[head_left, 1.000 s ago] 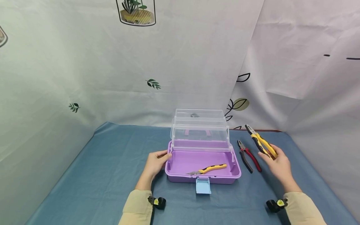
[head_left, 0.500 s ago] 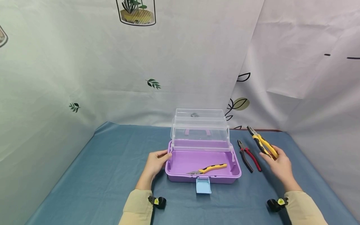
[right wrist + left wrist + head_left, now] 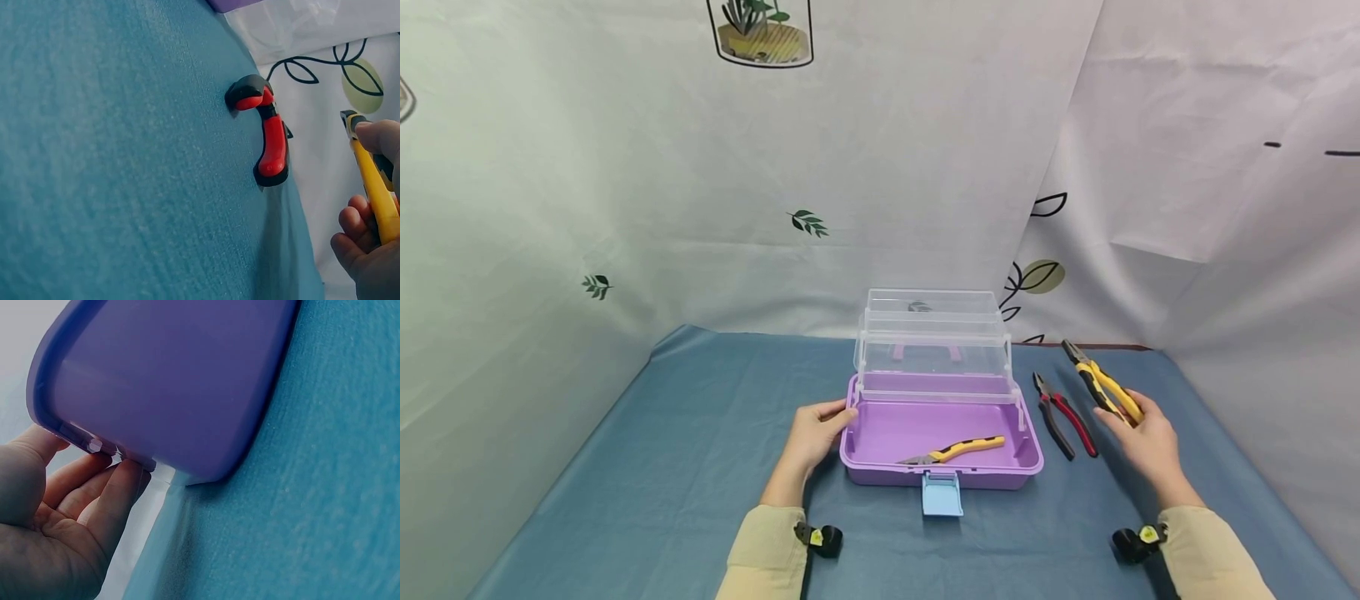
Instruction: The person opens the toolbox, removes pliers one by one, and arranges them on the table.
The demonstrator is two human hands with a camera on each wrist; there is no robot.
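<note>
A purple toolbox (image 3: 925,481) stands with its clear lid raised; inside lie yellow-and-black pliers (image 3: 968,449). The left hand (image 3: 811,435) grips the box's left rim, thumb over the edge, and in the left wrist view the fingers (image 3: 115,497) touch the side of the purple box (image 3: 162,387). To the right, the right hand (image 3: 1146,442) holds larger yellow-and-black pliers (image 3: 1103,385) by the handles, jaws pointing up and away. Between box and right hand, red-and-black pliers (image 3: 1070,417) lie on the cloth. The right wrist view shows the held pliers (image 3: 375,194) partly hidden by the hand (image 3: 378,262).
A blue cloth (image 3: 662,467) covers the table. Patterned white fabric (image 3: 737,167) hangs behind and at both sides. The light blue latch (image 3: 942,497) hangs down at the box's front, and the clear lid (image 3: 934,358) stands up at its back.
The right hand's pliers have come down slightly, their jaws shifting a little to the right. The left hand, box and other pliers stay where they were.
</note>
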